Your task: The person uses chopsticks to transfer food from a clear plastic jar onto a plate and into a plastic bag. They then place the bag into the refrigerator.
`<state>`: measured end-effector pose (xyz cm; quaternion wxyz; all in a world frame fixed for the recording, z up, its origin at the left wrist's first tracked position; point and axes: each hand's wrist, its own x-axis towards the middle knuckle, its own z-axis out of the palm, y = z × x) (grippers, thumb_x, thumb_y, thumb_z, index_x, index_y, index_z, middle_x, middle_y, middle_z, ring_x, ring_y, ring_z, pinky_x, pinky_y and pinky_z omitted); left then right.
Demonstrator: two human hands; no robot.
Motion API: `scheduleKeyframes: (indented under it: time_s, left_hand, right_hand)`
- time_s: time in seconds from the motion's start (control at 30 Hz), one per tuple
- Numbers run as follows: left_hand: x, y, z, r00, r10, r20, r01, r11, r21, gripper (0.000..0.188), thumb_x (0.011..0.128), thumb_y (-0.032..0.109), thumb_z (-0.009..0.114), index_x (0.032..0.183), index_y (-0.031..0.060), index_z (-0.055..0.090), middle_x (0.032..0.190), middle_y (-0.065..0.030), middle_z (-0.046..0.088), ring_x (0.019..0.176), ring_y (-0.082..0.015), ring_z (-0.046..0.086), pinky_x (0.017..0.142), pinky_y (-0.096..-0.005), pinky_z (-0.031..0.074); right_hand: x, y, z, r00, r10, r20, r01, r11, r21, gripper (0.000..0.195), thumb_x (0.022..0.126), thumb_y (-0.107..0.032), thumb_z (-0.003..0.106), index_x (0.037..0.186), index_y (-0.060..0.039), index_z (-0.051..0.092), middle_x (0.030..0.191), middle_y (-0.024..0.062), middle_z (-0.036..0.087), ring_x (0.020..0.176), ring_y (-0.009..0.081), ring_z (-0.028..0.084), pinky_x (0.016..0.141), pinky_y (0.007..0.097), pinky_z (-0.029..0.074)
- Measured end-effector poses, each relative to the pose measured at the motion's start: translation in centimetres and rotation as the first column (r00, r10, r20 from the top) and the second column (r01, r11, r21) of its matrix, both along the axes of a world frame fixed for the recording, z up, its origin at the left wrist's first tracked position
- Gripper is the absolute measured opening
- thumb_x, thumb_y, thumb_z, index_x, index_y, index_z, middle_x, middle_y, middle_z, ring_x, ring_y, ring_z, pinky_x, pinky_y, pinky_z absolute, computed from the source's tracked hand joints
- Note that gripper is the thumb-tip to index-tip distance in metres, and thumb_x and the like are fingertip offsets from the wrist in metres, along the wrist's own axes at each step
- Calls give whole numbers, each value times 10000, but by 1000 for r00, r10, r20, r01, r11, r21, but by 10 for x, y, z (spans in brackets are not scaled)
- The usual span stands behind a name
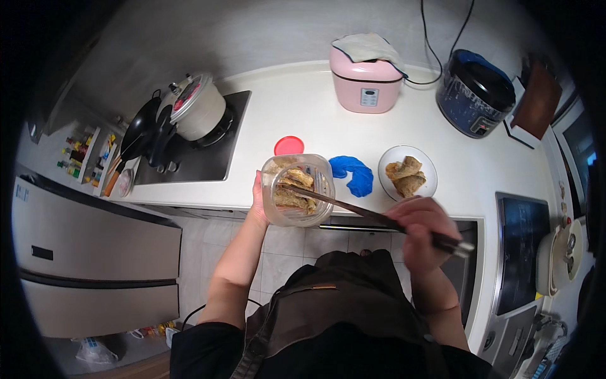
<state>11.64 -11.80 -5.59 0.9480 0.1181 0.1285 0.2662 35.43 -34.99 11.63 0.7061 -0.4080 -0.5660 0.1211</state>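
Note:
My left hand grips a clear plastic container from its left side, tilted so that its mouth faces me. Inside lie several browned, fried-looking pieces of food. Dark chopsticks run from my right hand into the container, their tips at the food; whether they pinch a piece I cannot tell. Beyond my right hand, a white plate on the counter carries similar browned pieces. A crumpled blue plastic film lies between container and plate. Behind the container is a round red lid.
A pink rice cooker with a cloth on top stands at the back of the white counter. Right of it is a dark blue electric cooker. A pressure cooker and a black wok occupy the stove at left.

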Motion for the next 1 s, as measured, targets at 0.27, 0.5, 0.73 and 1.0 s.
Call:
scheduleKeyframes:
  time_s: [0.27,0.5,0.73,1.0]
  left_hand:
    - [-21,-8,21,993,73,-94,-57,985,165,983,711,773,469,1405,91,325,1400,-179,372,1262,-380,397,1016,-574,358]
    - [-38,5,22,964,241,-110,-220,960,175,987,683,754,526,1430,154,288,1450,-176,293,1315,-396,310,1039,-609,287]
    - [-60,26,8,948,300,-109,-312,944,-109,896,768,703,484,1437,155,249,1465,-179,234,1317,-417,280,1012,-620,301]
    - [-62,51,1,923,295,-246,-339,927,-161,859,766,651,536,1415,146,288,1442,-174,287,1302,-392,317,1013,-598,314]
  right_hand:
    - [11,21,2,951,-50,-306,156,930,333,291,971,-152,319,856,47,499,885,222,536,683,286,589,536,343,552]
    - [-8,54,-16,972,-234,-40,234,923,305,317,979,-183,373,897,81,528,942,220,527,767,276,606,589,355,579]
    - [-39,85,-21,978,-156,-139,170,981,97,195,928,-14,411,902,102,565,977,194,536,788,257,614,685,367,590]
    - [-61,141,-20,935,-117,-334,95,992,-79,212,933,-95,508,884,96,585,930,127,568,723,205,624,691,308,550]
